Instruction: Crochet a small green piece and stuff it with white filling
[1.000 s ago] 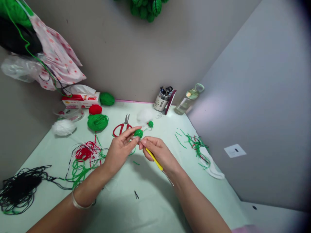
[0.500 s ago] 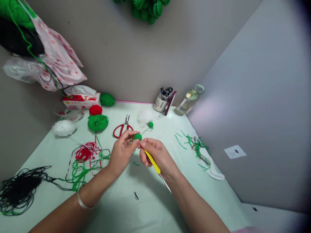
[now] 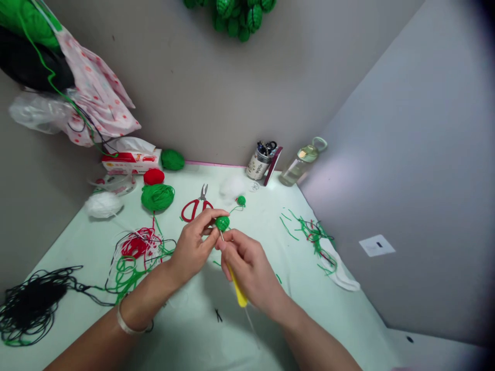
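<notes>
Over the middle of the table, my left hand [image 3: 197, 239] pinches a small green crocheted ball [image 3: 222, 222] between thumb and fingers. My right hand [image 3: 247, 265] is closed around a yellow-handled crochet hook [image 3: 238, 291]. The hook's metal tip points up and meets the underside of the ball; whether it is inside the stitches I cannot tell. Its other metal end sticks out below the handle, blurred. Just beyond the hands lies a smaller green crocheted ball [image 3: 241, 201] with a thin green strand near it. Red-handled scissors [image 3: 197, 206] lie beyond my left hand.
Balls of green yarn [image 3: 158, 197], red yarn [image 3: 153, 176] and white yarn [image 3: 103, 205] sit at the left, near tangled strands and black yarn [image 3: 34, 299]. A pen holder [image 3: 258, 165] and a water bottle [image 3: 299, 165] stand at the back. Yarn scraps [image 3: 317, 239] lie right.
My right hand has shifted slightly down, and the hook has turned steeper, its metal tip now showing at the ball. The green ball is more exposed in my left fingers.
</notes>
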Tool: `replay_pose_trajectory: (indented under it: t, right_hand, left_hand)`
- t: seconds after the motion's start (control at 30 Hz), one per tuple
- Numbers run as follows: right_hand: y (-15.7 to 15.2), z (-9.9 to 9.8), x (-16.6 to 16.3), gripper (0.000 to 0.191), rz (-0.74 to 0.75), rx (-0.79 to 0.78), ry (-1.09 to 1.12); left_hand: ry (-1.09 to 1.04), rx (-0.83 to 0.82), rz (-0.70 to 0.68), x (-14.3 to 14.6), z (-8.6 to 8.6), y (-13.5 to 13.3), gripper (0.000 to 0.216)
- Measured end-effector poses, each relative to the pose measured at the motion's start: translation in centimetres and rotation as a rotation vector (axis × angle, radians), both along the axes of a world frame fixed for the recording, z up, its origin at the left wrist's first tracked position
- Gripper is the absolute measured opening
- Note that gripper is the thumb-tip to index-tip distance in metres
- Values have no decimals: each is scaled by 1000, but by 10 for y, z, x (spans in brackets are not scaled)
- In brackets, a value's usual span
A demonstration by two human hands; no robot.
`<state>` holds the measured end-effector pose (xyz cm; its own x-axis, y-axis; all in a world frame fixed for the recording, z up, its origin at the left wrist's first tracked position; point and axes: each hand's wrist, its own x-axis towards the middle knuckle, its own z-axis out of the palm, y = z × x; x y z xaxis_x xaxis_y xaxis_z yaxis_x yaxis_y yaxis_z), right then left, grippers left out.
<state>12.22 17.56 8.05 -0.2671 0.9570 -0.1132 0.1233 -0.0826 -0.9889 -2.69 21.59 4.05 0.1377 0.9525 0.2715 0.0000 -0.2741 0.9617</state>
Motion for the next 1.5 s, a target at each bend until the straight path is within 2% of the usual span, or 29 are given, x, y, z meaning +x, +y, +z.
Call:
replay_pose_trajectory:
  t: [0.07, 0.13, 0.2, 0.23, 0.27, 0.4, 0.5, 0.53, 0.6, 0.67, 0.73, 0.77, 0.8, 0.87, 0.93, 1.0, 1.07, 1.17, 1.23, 1.3, 1.37, 1.43, 1.5]
  right_hand:
    - [-1, 4, 2, 32, 151, -161, 210]
    - [-6, 9, 3, 35, 448, -369, 376]
    - [-12, 14, 4, 38, 722, -497, 388]
    - [-13, 16, 6, 37, 756, -477, 322]
    - [-12, 18, 10, 36, 704, -396, 233]
    - [13, 14, 41, 31, 275, 92, -309]
    - [37, 4, 66, 27, 104, 275, -813]
    - [42, 0, 71, 23, 49, 291, -864]
    - [47, -6, 71, 24, -5, 323, -815]
    - [46, -11, 60, 34, 51, 286, -485]
    - [43, -15, 45, 46, 202, 142, -49]
    - [41, -17, 38, 48, 255, 73, 82]
    - [40, -18, 33, 43, 298, 4, 128]
    - [39, -19, 28, 32, 293, -52, 79]
    - [39, -17, 29, 35, 168, 33, -13]
    - [39, -12, 33, 36, 3, 194, -11]
    - [38, -8, 35, 34, -58, 272, 115]
    - [36, -4, 33, 27, -26, 162, 289]
    - [34, -3, 30, 20, -87, 136, 187]
    - [33, -2, 28, 18, -133, 200, -58]
    - [33, -3, 27, 12, -80, 284, -298]
    - [34, -5, 27, 19, -9, 352, -463]
    - [35, -9, 27, 28, 1, 393, -531]
  left_hand:
    - [36, 71, 11, -3, 4, -2, 27]
    - [88, 147, 18, -6, 6, -3, 25]
    - [125, 179, 44, -9, 8, -2, 21]
    - [123, 170, 66, -10, 8, 0, 20]
    - [100, 148, 90, -11, 9, 1, 19]
    - [-104, -21, 87, -12, 14, 4, 17]
    - [-209, -143, 2, -6, 15, 2, 16]
    - [-226, -163, -20, -4, 14, 1, 16]
    - [-248, -186, -46, 3, 11, -2, 17]
    - [-274, -210, -54, 9, 8, -5, 17]
    - [-315, -266, -36, 13, 6, -7, 17]
    - [-334, -298, -17, 14, 6, -7, 19]
    - [-351, -324, 8, 15, 7, -7, 20]
    - [-372, -356, 60, 15, 9, -5, 23]
    - [-390, -361, 99, 13, 10, -3, 26]
    - [-398, -368, 109, 13, 10, -1, 34]
    - [-384, -373, 93, 13, 8, 0, 35]
    - [-360, -356, 76, 16, 3, -2, 24]
    - [-351, -332, 76, 18, -1, -3, 22]
    - [-329, -302, 75, 18, -4, -4, 22]
    - [-297, -273, 77, 18, -6, -5, 22]
    - [-268, -250, 87, 17, -7, -4, 22]
    - [-244, -239, 80, 16, -6, -2, 22]
